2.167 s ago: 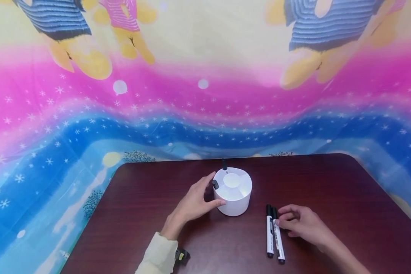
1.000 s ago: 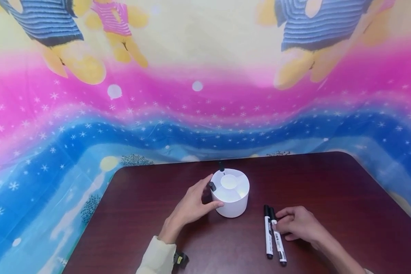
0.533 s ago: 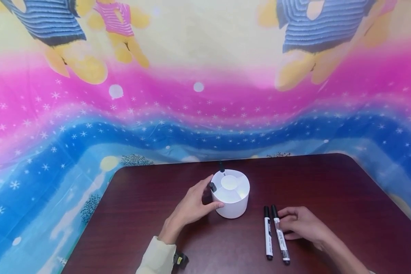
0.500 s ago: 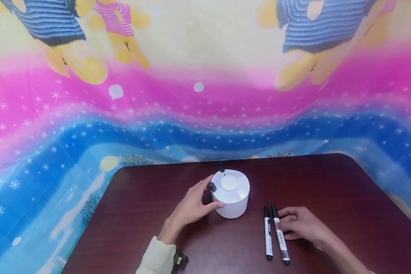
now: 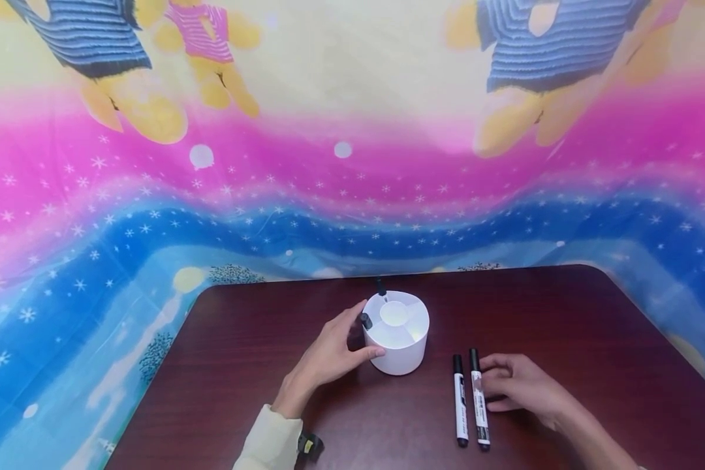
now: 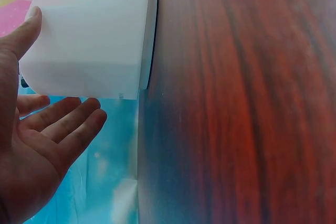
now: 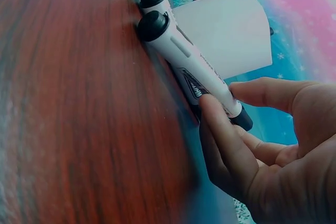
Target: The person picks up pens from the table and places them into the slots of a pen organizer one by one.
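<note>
A white round divided pen holder (image 5: pixel 398 358) stands on the table. My left hand (image 5: pixel 329 352) holds its left side, thumb on the front and fingers behind; the left wrist view shows the thumb (image 6: pixel 29 30) along its wall. Two black-capped pens lean in the compartments, one cap (image 5: pixel 367 321) by my fingers and the other cap (image 5: pixel 381 287) at the back. To the right, my right hand (image 5: pixel 519 385) pinches a white marker (image 7: pixel 191 59) with black ends between thumb and fingers. A similar second marker (image 5: pixel 460 405) lies just left of it, a narrow gap apart.
The dark red-brown wooden table (image 5: pixel 258 326) has rounded far corners. Behind it hangs a patterned pink and blue cloth (image 5: pixel 341 189). A small black object (image 5: pixel 310 446) with a yellow mark is by my left cuff.
My right hand has shifted the right-hand marker away from the other, opening a gap, and turned it nearly parallel. The left hand and the pen holder stay put.
</note>
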A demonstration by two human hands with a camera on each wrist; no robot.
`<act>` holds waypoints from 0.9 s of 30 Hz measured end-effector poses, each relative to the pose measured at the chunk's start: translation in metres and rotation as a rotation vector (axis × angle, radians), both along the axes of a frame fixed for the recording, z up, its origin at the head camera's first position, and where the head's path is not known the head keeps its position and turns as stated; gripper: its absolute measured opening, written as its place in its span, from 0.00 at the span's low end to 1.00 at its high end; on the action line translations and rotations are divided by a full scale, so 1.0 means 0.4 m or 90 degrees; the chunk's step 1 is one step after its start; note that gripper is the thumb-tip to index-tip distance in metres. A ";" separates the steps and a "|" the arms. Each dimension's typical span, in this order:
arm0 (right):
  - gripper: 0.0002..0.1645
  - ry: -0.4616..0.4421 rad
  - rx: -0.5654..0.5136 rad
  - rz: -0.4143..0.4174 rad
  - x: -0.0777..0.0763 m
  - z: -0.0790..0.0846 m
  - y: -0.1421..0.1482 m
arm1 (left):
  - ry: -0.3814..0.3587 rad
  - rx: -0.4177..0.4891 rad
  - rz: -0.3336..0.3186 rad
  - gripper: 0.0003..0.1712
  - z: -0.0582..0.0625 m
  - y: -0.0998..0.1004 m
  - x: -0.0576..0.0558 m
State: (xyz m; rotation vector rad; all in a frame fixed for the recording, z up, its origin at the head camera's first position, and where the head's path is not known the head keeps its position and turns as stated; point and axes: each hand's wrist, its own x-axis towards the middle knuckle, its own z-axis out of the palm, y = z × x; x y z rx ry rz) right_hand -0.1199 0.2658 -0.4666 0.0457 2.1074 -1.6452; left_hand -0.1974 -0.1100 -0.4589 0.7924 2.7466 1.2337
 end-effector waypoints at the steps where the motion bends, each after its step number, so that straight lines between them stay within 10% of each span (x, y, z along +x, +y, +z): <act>1: 0.40 0.000 0.001 0.002 -0.001 0.001 0.001 | 0.001 0.000 -0.001 0.59 0.000 0.000 0.000; 27: 0.34 0.045 -0.025 0.017 -0.013 0.052 0.022 | 0.004 -0.004 0.002 0.59 -0.001 0.004 0.001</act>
